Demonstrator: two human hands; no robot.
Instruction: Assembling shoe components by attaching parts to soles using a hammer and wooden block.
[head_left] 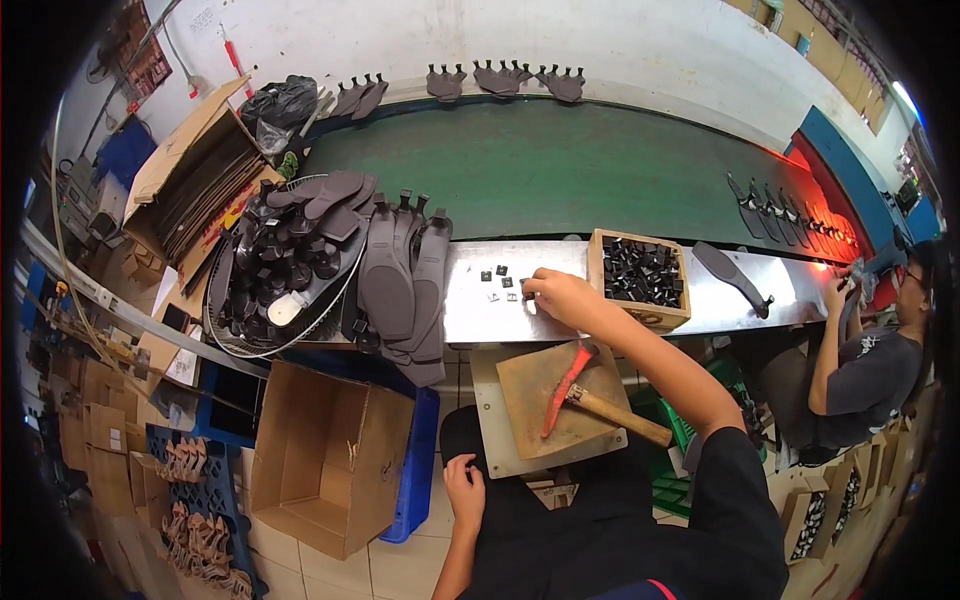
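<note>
My right hand [556, 300] reaches over the metal ledge [480, 322], its fingers pinched on a small black square piece that looks like a heel tip. Several loose heel tips [507, 282] lie just left of it, some showing a pale side. To its right, a wooden box [655, 317] is filled with black heel tips [643, 270]. My left hand [464, 490] rests by my left thigh, empty, its fingers loosely apart. Below my right forearm, a hammer [615, 413] with a red head and wooden handle lies on a worn brown board [522, 385].
Dark shoe soles with heels [405, 280] are stacked left of the ledge, beside a heaped wire basket [300, 348]. A cardboard box [330, 470] stands on the floor. Behind the ledge runs a green conveyor belt [520, 165]. A co-worker [870, 370] works at the far right.
</note>
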